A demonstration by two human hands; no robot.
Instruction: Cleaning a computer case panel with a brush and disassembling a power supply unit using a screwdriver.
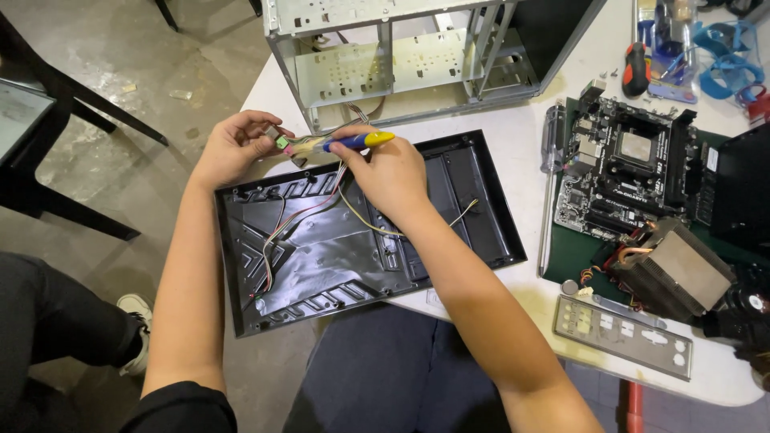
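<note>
White and cluttered, the surface carried one black panel overhanging its near edge, with one bare metal case beyond. Above the panel's far edge the left hand pinched a small green-tipped connector, while the right hand gripped one blue-and-yellow screwdriver, its long axis running left to right toward the connector. One circuit board and one cooler lay to the right.
</note>
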